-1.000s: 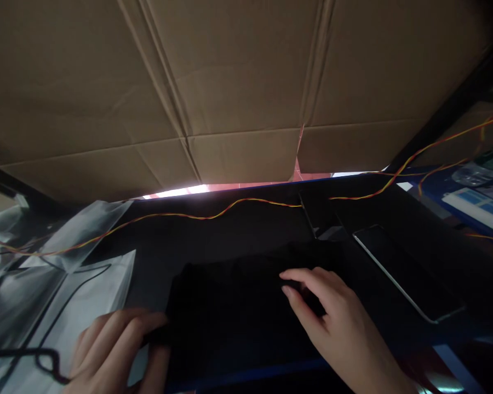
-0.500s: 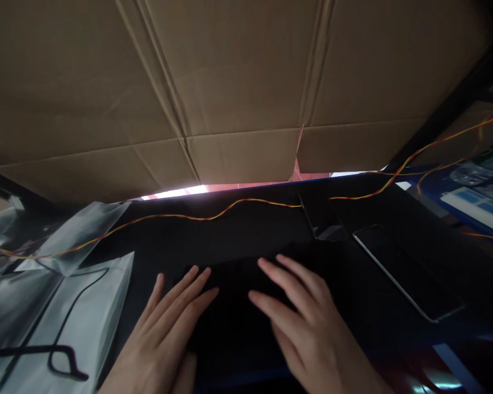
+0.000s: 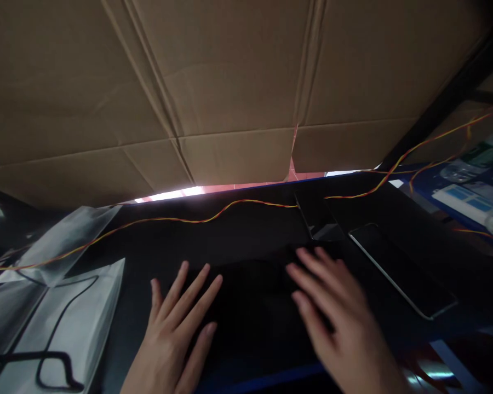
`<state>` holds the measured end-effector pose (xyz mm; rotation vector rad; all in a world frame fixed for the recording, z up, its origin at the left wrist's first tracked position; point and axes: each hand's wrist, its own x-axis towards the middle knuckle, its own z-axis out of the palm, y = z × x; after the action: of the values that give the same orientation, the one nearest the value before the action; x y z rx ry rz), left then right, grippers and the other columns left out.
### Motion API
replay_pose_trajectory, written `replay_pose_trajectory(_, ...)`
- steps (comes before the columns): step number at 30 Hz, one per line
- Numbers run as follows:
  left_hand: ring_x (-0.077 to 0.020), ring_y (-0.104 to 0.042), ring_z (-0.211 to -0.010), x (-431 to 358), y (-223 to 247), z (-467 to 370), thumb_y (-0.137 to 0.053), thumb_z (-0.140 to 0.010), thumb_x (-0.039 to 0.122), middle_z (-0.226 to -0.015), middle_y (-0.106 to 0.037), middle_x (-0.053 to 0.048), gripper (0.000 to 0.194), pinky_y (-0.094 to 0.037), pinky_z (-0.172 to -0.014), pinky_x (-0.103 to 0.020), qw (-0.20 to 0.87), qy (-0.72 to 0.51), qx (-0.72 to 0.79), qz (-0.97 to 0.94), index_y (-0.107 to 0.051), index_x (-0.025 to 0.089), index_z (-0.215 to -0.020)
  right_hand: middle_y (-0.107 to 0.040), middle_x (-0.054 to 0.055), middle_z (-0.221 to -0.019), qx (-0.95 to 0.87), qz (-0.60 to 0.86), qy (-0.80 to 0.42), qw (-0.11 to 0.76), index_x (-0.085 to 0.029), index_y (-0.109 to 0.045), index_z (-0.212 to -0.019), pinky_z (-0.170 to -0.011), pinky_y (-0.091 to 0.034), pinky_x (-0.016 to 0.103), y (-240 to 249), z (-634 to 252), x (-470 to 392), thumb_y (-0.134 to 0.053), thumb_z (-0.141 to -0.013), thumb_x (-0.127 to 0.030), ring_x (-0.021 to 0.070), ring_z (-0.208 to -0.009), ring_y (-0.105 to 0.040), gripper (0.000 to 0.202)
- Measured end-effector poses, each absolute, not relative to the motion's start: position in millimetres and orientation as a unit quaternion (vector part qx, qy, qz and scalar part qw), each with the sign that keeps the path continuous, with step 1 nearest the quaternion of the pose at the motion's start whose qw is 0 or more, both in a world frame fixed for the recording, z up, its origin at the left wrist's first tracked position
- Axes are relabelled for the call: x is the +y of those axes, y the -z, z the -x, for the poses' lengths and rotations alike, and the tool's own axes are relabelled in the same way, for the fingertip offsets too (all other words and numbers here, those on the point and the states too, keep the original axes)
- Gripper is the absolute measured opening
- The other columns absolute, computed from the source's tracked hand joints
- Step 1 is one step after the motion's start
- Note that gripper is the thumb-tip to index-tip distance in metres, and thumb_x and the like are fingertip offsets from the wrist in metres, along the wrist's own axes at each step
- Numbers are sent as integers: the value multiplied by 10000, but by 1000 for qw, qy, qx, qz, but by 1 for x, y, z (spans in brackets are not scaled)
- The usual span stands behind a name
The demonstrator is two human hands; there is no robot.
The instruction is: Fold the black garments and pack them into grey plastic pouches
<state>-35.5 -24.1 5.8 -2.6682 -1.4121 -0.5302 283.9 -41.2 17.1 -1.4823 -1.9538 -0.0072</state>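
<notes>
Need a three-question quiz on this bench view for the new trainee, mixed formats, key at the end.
1. Multiple choice: where does the twisted red-and-yellow wire run at the thin, dark, rectangular slab near the back edge?
A) Over its top
B) Beneath it
C) Around its front end

2. True or false: the left hand has its fingers spread apart.

3. Fill in: the flat, dark phone with a pale rim lies to the ____ of the right hand.

Key: 1 B; 2 true; 3 right
</notes>
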Motion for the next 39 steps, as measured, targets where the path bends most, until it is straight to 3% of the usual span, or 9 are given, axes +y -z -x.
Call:
replay_pose_trajectory(3,-333,-225,-1717,-30,-11,36,-438,-1095,226,-1760,-469,-68,656,-74,-1369,-723,13,200,-474,858,-339,268,-1741,-674,211,-1446,-618,701,84,347,-218,-647,-1468,-1105,-516,729,-5,-325,-41,-594,-1088,-542,461,-1358,-625,502)
replay_pose_trajectory(7,-294,-204,-1726,-27,-9,39,-445,-1089,220,-1754,-480,-20,635,-2,-1389,-661,-3,199,-459,866,-384,309,-1714,-664,215,-1468,-605,744,64,277,-210,-741,-1198,-979,-544,777,17,-346,-37,-498,-1020,-792,528,-1299,-625,655)
replay_pose_trajectory(13,-301,-218,-1721,-31,-10,46,-249,-1141,334,-1787,-420,-31,588,13,-1400,-615,-41,227,-460,857,-393,278,-1708,-810,74,-1222,-566,715,-87,400,-292,-705,-1121,-815,-655,427,-7,-335,-34,-658,-1031,-545,307,-1055,-799,272)
replay_pose_trajectory(17,-329,-222,-1720,-34,-10,46,-264,-1152,395,-1825,-335,-34,572,-18,-1394,-660,-48,231,-457,857,-410,300,-1697,-813,14,-1074,-627,658,-40,416,-311,-710,-1145,-790,-651,339,-49,-314,-32,-666,-1053,-415,231,-935,-811,145)
replay_pose_trajectory(24,-330,-332,-1684,-30,-7,46,-364,-1131,328,-1805,-384,-24,565,-217,-1346,-720,-33,200,-449,870,-424,342,-1693,-796,68,-1333,-817,489,-107,287,-216,-718,-1358,-921,-703,393,-62,-242,-29,-571,-1089,-214,255,-1136,-802,307)
replay_pose_trajectory(29,-353,-391,-1656,-24,-6,46,-418,-1111,309,-1803,-391,-32,584,-301,-1277,-774,-14,180,-434,882,-430,356,-1693,-668,-4,-1581,-825,464,-144,288,-273,-707,-1436,-1181,-583,360,-49,-252,-35,-473,-1085,-85,189,-1473,-620,462)
replay_pose_trajectory(32,-383,-429,-1631,-22,-4,44,-432,-1108,324,-1801,-394,-47,580,-335,-1248,-798,-6,186,-427,885,-444,353,-1687,-505,31,-1730,-833,480,-81,261,-217,-614,-1562,-1261,-510,535,-37,-259,-35,-470,-1115,-129,281,-1639,-410,477)
replay_pose_trajectory(35,-405,-433,-1625,-21,-2,41,-457,-1103,331,-1804,-388,-66,599,-328,-1248,-808,3,182,-426,886,-425,329,-1701,-455,80,-1749,-842,494,-69,205,-139,-522,-1633,-1263,-476,643,-20,-255,-34,-509,-1133,-208,352,-1647,-377,505)
replay_pose_trajectory(39,-392,-377,-1656,-22,-3,40,-478,-1097,321,-1815,-364,-79,642,-267,-1288,-783,15,165,-430,888,-371,288,-1729,-447,41,-1766,-817,506,-96,259,-261,-480,-1663,-1262,-484,622,-10,-258,-39,-490,-1154,-256,318,-1649,-384,509)
